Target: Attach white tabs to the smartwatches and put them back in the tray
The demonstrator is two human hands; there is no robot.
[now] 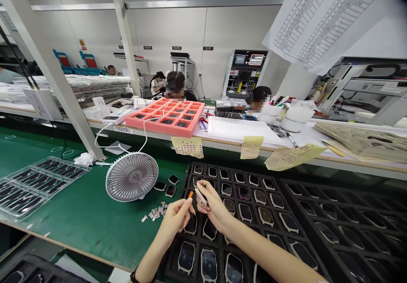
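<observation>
A white desk fan (131, 177) stands on the green bench mat (92, 228), its white cord rising toward a pink foam tray (163, 117) on the raised bench (241, 145). Clear plastic trays (38, 185) of dark parts lie at the left, and small white scraps (155, 212) lie near the fan. Yellow perforated sheets (187, 146) hang from the raised bench's edge, and a co-worker (175, 79) sits beyond.

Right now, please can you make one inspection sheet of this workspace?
surface: green bench mat.
job's things: black tray holding rows of watch-shaped cases.
clutter: small paper scraps beside a white desk fan.
hands: left hand pinches a small orange-tipped item; right hand holds a small white piece.
cables: white cable runs from the fan toward the far bench.
surroundings: co-worker behind a pink foam tray; printed chart hangs overhead.
</observation>
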